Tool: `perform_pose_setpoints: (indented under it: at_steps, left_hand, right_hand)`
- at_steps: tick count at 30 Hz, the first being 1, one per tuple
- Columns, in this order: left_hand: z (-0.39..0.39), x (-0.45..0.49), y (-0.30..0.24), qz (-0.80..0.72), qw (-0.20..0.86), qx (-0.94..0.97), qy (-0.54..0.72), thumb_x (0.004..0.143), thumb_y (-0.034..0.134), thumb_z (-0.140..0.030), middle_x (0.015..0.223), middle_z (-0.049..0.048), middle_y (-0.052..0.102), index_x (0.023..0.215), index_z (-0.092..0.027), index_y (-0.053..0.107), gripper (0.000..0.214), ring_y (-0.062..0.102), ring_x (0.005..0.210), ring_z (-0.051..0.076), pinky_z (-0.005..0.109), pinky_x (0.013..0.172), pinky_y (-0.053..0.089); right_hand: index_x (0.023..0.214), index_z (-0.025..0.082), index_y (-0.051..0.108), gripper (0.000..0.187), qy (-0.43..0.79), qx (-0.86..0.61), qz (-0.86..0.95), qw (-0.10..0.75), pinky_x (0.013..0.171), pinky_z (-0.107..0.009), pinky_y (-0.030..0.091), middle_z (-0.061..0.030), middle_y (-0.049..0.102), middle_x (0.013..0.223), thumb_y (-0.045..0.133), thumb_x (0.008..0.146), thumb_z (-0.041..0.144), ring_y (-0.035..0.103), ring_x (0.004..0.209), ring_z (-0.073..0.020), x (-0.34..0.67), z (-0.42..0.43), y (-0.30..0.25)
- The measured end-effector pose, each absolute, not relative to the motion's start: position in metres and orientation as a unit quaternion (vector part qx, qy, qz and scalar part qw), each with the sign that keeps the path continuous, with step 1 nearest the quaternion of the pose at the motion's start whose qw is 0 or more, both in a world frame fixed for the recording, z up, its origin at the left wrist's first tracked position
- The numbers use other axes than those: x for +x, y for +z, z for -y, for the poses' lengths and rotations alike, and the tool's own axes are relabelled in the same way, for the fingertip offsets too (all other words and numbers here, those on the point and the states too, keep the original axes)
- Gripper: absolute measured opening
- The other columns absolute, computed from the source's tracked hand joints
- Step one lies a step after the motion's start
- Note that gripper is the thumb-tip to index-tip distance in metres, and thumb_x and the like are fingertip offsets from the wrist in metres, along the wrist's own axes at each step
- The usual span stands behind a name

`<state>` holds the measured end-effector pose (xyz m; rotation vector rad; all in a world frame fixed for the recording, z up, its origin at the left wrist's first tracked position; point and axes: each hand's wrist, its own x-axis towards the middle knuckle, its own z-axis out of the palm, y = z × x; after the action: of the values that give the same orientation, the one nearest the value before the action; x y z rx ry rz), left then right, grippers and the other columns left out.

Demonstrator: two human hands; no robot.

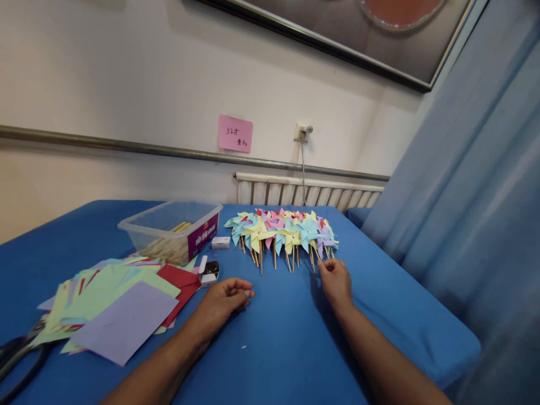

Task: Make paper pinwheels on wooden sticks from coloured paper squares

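Many paper pinwheels in yellow, blue, pink, red and purple lie crowded together at the far middle of the table, their wooden sticks pointing towards me. At the right end of the bunch, my right hand pinches the stick of a pinwheel near the purple one; the fingers partly hide the stick. My left hand rests on the blue cloth, fingers curled and closed, with nothing visible in them. Just beyond its knuckles stands a small opened box with dark little pieces inside, probably pins.
Coloured paper sheets are piled at the left, with black-handled scissors beside them. Behind stands a clear plastic tub holding wooden sticks. A small white box sits near it. A blue curtain hangs to the right.
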<state>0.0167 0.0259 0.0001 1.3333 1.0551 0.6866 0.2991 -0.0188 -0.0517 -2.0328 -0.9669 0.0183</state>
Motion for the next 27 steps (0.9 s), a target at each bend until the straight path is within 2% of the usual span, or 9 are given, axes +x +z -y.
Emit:
perform_pose_setpoints:
  at_steps: [6, 11, 18, 23, 27]
  left_hand:
    - [-0.020, 0.019, 0.004, -0.454, 0.615, 0.573, 0.295, 0.060, 0.070, -0.034, 0.076, 0.0045, 0.071, 0.076, -0.019, 0.065, 0.022, 0.057, 0.061, 0.015, 0.026, 0.058, 0.042]
    - [-0.021, 0.020, 0.001, -0.452, 0.616, 0.579, 0.284, 0.060, 0.068, -0.033, 0.077, 0.0038, 0.071, 0.078, -0.017, 0.063, 0.024, 0.056, 0.060, 0.014, 0.026, 0.058, 0.042]
    - [-0.025, 0.019, -0.005, -0.438, 0.610, 0.599, 0.278, 0.061, 0.066, -0.033, 0.077, 0.0042, 0.071, 0.080, -0.016, 0.062, 0.026, 0.058, 0.062, 0.015, 0.027, 0.060, 0.043]
    - [-0.025, 0.019, -0.004, -0.443, 0.607, 0.600, 0.275, 0.059, 0.066, -0.034, 0.076, 0.0041, 0.070, 0.079, -0.017, 0.061, 0.027, 0.059, 0.062, 0.015, 0.027, 0.061, 0.044]
    - [-0.026, 0.018, -0.005, -0.442, 0.606, 0.602, 0.274, 0.059, 0.064, -0.034, 0.076, 0.0040, 0.070, 0.079, -0.017, 0.061, 0.026, 0.059, 0.062, 0.015, 0.027, 0.060, 0.044]
  right_hand:
    - [0.064, 0.021, 0.061, 0.026, -0.020, -0.850, 0.393, 0.350, 0.080, -0.035, 0.039, -0.0106, 0.062, 0.093, 0.056, 0.077, 0.043, 0.056, 0.093, -0.0276, 0.290, 0.020, -0.046]
    - [0.069, 0.021, 0.062, 0.027, -0.053, -0.865, 0.429, 0.252, 0.082, -0.037, 0.036, -0.0091, 0.063, 0.094, 0.052, 0.083, 0.041, 0.056, 0.097, -0.0277, 0.283, 0.021, -0.042]
    - [0.093, 0.021, 0.058, 0.019, -0.033, -0.863, 0.438, 0.251, 0.074, -0.031, 0.037, -0.0045, 0.067, 0.091, 0.049, 0.086, 0.037, 0.062, 0.084, -0.0199, 0.284, 0.019, -0.040]
    - [0.081, 0.022, 0.059, 0.024, -0.005, -0.875, 0.429, 0.223, 0.059, -0.027, 0.034, -0.0050, 0.069, 0.083, 0.046, 0.088, 0.040, 0.063, 0.076, -0.0197, 0.286, 0.017, -0.039]
    - [0.085, 0.022, 0.060, 0.026, -0.008, -0.884, 0.409, 0.225, 0.057, -0.027, 0.033, -0.0050, 0.070, 0.083, 0.042, 0.089, 0.040, 0.064, 0.074, -0.0197, 0.285, 0.013, -0.038]
